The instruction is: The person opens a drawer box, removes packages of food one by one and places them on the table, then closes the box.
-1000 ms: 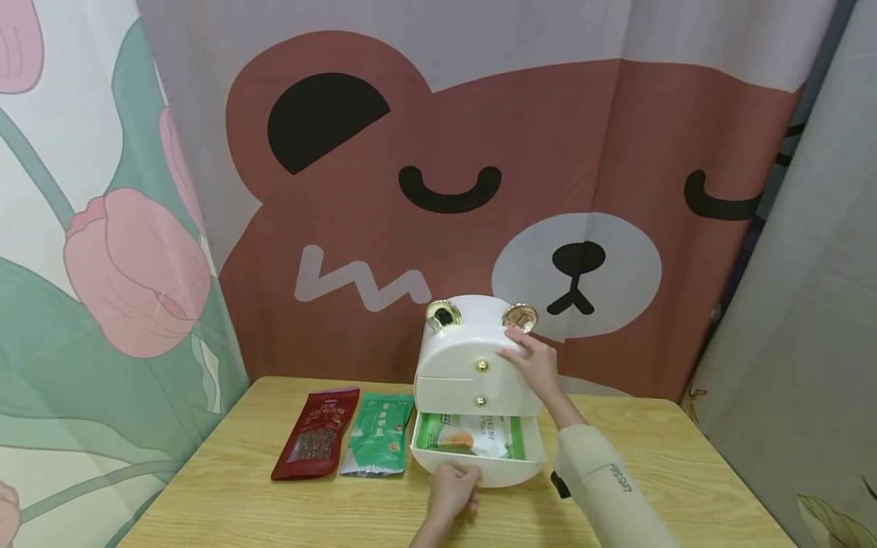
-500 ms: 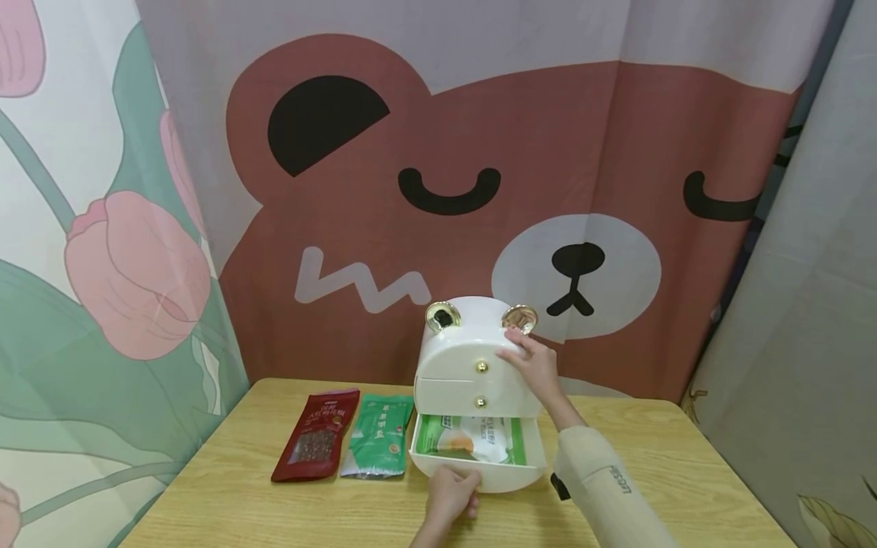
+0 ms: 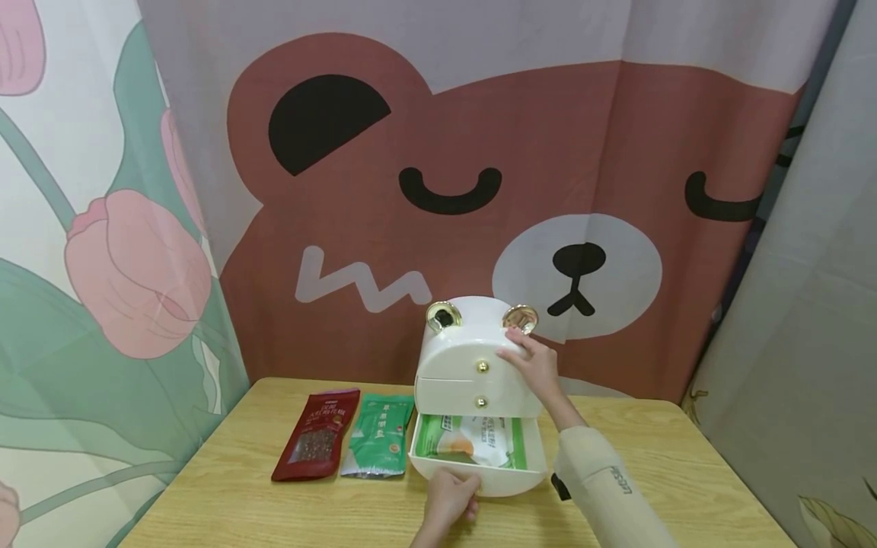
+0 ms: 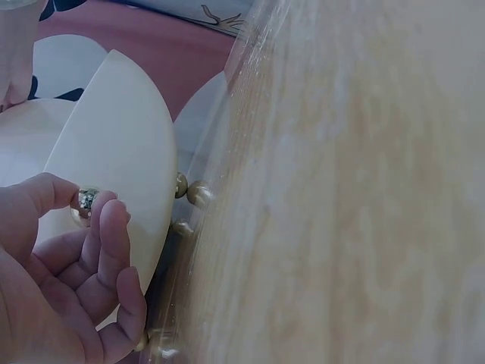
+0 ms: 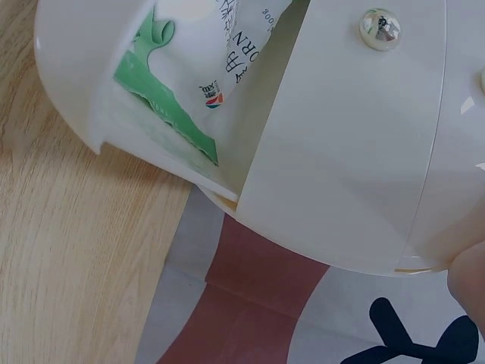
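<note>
A white mini drawer cabinet [image 3: 448, 396] with gold ears and gold knobs stands on the table. Its bottom drawer [image 3: 510, 481] is pulled out toward me. My left hand [image 3: 448, 498] is at the drawer front; the left wrist view shows thumb and fingers pinching its gold knob [image 4: 85, 205]. My right hand [image 3: 537, 369] holds the cabinet's upper right edge, thumb on the front and fingers over the curved top. Inside the drawer lies a green-and-white packet [image 3: 473, 440], its far part hidden under the cabinet body. The upper drawers are closed.
To the cabinet's left, a dark red packet [image 3: 315, 434] and a green packet [image 3: 378, 435] lie side by side on the wooden table [image 3: 226, 487]. Close behind the table hangs a bear-print curtain [image 3: 342, 342]. A small black object [image 3: 560, 485] shows beside the right sleeve.
The bottom drawer has slid slightly farther out toward me, with my left hand on it, and more of the packet inside shows. My right hand stays in place.
</note>
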Demonstrator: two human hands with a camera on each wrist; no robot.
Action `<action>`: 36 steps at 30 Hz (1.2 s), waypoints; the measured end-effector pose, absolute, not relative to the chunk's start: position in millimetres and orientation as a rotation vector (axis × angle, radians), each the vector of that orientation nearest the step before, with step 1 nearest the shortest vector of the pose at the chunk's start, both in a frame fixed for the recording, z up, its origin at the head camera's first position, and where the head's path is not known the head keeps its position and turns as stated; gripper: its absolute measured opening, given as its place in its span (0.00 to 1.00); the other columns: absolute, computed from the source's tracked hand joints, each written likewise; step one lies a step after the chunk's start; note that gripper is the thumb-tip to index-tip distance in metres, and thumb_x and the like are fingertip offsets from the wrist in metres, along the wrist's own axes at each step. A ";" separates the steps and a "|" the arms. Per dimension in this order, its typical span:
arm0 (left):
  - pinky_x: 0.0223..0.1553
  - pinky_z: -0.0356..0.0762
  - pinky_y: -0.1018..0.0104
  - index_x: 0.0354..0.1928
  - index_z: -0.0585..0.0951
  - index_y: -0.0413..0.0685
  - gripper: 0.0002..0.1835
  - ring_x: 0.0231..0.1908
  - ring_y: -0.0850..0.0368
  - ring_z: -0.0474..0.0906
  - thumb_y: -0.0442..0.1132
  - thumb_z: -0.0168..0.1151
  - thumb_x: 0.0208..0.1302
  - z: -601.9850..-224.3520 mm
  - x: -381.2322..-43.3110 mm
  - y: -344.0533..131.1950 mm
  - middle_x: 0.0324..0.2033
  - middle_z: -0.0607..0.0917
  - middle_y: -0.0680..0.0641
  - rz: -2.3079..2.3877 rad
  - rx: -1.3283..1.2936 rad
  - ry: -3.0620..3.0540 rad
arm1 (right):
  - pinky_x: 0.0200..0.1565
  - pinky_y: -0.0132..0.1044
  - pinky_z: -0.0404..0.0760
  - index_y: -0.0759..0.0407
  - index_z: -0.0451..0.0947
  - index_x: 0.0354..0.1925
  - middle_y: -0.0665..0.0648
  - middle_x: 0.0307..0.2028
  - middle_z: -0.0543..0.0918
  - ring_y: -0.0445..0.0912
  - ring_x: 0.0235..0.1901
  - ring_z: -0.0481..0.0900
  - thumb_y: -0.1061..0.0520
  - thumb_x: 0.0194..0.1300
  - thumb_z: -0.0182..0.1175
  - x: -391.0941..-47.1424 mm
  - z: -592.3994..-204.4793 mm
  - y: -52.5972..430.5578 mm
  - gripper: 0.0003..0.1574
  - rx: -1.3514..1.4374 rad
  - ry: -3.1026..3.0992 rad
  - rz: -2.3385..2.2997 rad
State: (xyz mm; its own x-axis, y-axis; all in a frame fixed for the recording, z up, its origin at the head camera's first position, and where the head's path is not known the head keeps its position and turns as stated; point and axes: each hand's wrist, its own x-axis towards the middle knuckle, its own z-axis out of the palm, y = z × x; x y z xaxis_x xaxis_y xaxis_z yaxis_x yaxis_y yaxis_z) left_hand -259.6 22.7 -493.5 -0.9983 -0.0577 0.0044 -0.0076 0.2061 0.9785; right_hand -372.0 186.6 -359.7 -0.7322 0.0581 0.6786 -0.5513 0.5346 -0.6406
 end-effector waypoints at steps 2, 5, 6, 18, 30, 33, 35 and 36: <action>0.09 0.67 0.72 0.12 0.77 0.38 0.11 0.04 0.66 0.66 0.36 0.59 0.46 -494.3 -259.4 22.3 0.04 0.73 0.54 -1.953 0.061 -2.408 | 0.52 0.40 0.67 0.63 0.78 0.45 0.59 0.50 0.75 0.50 0.52 0.71 0.55 0.47 0.68 -371.4 -359.6 186.2 0.25 0.396 -2.118 1.205; 0.09 0.66 0.73 0.11 0.77 0.38 0.11 0.04 0.66 0.67 0.36 0.59 0.46 -496.0 -259.6 21.8 0.04 0.73 0.54 -1.944 0.055 -2.414 | 0.52 0.41 0.67 0.63 0.78 0.45 0.59 0.50 0.75 0.51 0.52 0.71 0.55 0.47 0.68 -370.8 -359.4 185.6 0.25 0.394 -2.117 1.205; 0.09 0.66 0.73 0.11 0.77 0.38 0.11 0.04 0.66 0.67 0.36 0.59 0.45 -496.2 -259.5 21.6 0.04 0.73 0.54 -1.945 0.053 -2.413 | 0.52 0.41 0.67 0.63 0.78 0.45 0.59 0.50 0.75 0.51 0.52 0.71 0.56 0.47 0.68 -370.8 -359.4 185.4 0.25 0.394 -2.115 1.202; 0.09 0.66 0.74 0.11 0.77 0.38 0.11 0.04 0.67 0.66 0.36 0.59 0.45 -496.1 -256.3 19.5 0.04 0.73 0.54 -1.949 0.046 -2.427 | 0.52 0.39 0.67 0.64 0.78 0.45 0.59 0.49 0.75 0.50 0.52 0.71 0.57 0.48 0.68 -372.3 -359.8 185.3 0.24 0.400 -2.103 1.201; 0.08 0.66 0.73 0.11 0.77 0.36 0.12 0.04 0.67 0.66 0.36 0.59 0.44 -495.4 -254.1 18.0 0.04 0.73 0.53 -1.936 0.035 -2.443 | 0.52 0.41 0.67 0.64 0.77 0.46 0.59 0.51 0.74 0.51 0.53 0.70 0.55 0.48 0.67 -370.6 -359.9 185.7 0.26 0.385 -2.130 1.209; 0.09 0.66 0.73 0.11 0.77 0.36 0.12 0.04 0.66 0.66 0.36 0.59 0.44 -496.5 -254.6 17.8 0.04 0.74 0.53 -1.944 0.037 -2.447 | 0.52 0.41 0.67 0.64 0.77 0.47 0.59 0.52 0.73 0.51 0.53 0.70 0.54 0.48 0.67 -370.3 -359.7 185.8 0.26 0.386 -2.139 1.214; 0.08 0.66 0.73 0.11 0.77 0.36 0.12 0.04 0.66 0.66 0.36 0.60 0.45 -496.8 -255.1 17.6 0.04 0.73 0.53 -1.949 0.029 -2.448 | 0.51 0.42 0.68 0.64 0.77 0.47 0.59 0.52 0.73 0.52 0.53 0.70 0.55 0.48 0.67 -370.1 -359.2 185.7 0.26 0.388 -2.138 1.214; 0.08 0.66 0.74 0.11 0.77 0.36 0.12 0.04 0.67 0.66 0.36 0.60 0.45 -496.7 -255.3 17.5 0.04 0.73 0.53 -1.949 0.022 -2.448 | 0.52 0.42 0.67 0.64 0.77 0.47 0.59 0.52 0.74 0.52 0.53 0.70 0.55 0.48 0.67 -370.1 -358.9 185.6 0.26 0.390 -2.136 1.214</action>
State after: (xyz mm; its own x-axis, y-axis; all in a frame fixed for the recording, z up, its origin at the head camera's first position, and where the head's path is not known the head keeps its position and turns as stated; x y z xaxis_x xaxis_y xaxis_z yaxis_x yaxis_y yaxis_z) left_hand -255.3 17.5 -496.7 -0.9998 -0.0187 0.0008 -0.0034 0.2240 0.9746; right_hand -370.1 185.6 -358.9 -0.7495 0.0559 0.6597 -0.5383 0.5287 -0.6563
